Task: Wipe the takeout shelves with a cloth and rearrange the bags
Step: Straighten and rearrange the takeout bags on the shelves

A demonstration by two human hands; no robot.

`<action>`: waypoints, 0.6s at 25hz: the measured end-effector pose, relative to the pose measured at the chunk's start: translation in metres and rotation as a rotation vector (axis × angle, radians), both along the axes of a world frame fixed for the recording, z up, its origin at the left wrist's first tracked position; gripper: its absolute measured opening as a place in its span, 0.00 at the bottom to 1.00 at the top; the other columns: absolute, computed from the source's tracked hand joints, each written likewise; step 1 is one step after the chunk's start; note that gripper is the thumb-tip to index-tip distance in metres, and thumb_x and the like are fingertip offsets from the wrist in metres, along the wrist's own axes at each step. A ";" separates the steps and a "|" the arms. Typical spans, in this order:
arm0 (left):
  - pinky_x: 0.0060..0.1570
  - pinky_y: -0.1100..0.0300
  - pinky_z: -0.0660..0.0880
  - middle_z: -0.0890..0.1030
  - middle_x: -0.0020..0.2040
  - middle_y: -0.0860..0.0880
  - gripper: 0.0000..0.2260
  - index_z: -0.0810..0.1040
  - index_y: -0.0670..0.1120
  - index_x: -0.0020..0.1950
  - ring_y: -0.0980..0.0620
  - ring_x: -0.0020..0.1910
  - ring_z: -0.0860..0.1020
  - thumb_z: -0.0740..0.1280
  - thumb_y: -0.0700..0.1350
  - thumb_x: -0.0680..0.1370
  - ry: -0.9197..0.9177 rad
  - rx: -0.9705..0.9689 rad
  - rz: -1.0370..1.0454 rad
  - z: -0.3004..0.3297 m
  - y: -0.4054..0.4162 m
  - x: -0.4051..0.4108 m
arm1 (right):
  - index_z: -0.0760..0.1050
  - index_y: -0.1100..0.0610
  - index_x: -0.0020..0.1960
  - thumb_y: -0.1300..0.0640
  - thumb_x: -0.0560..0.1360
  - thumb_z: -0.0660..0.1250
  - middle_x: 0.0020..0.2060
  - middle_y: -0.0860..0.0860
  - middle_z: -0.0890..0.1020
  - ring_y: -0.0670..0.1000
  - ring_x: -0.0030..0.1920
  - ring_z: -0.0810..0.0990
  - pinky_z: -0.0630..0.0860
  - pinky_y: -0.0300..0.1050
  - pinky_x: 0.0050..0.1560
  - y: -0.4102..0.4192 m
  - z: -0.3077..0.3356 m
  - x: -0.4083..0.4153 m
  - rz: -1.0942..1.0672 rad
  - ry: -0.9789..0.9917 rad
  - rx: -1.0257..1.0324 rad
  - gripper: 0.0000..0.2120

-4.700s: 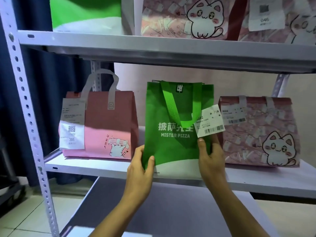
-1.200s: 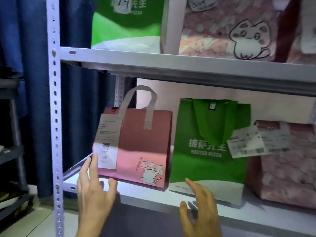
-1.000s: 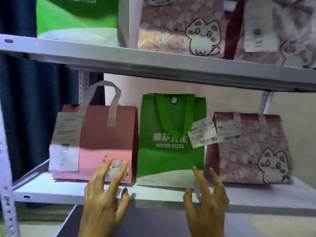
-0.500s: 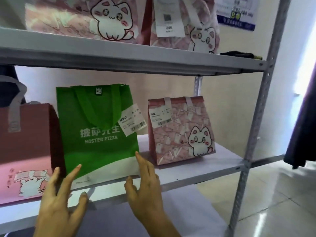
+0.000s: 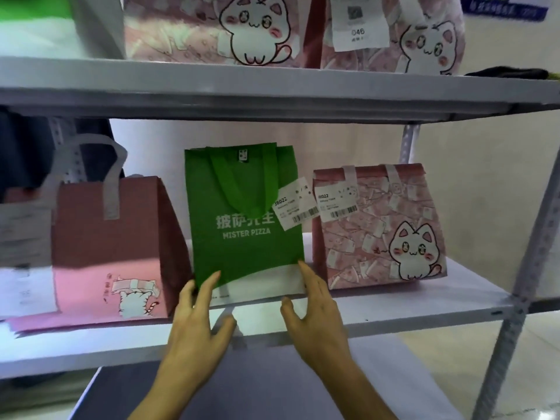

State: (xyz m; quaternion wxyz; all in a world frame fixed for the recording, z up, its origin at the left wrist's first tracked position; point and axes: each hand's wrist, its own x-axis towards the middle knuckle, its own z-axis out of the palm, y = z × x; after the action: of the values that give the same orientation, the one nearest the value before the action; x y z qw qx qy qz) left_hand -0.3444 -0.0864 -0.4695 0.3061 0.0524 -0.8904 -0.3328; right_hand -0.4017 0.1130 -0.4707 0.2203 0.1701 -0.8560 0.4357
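Head view: the left hand (image 5: 197, 322) and right hand (image 5: 315, 313) are both spread with straight fingers, flanking the lower corners of the upright green bag (image 5: 245, 225). Fingertips touch its bottom edge; the bag stands between and just above them on the middle shelf (image 5: 409, 310).

Bare forearms, left hand (image 5: 194, 325), right hand (image 5: 318, 319), sleeveless.

Hands (image 5: 257, 316) open at green bag (image 5: 242, 237) base, middle shelf (image 5: 409, 310).
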 end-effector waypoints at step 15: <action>0.63 0.48 0.72 0.63 0.74 0.49 0.26 0.64 0.58 0.75 0.46 0.69 0.69 0.67 0.49 0.78 0.027 0.011 0.065 0.010 0.006 0.005 | 0.56 0.39 0.77 0.51 0.78 0.65 0.68 0.39 0.71 0.42 0.63 0.72 0.74 0.44 0.65 0.009 0.006 -0.001 0.034 0.001 -0.032 0.31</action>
State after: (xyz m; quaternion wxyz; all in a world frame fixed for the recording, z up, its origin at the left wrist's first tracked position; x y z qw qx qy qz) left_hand -0.3395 -0.0806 -0.4594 0.3284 0.0784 -0.8821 -0.3284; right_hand -0.4030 0.1217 -0.4644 0.2160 0.1811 -0.8458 0.4530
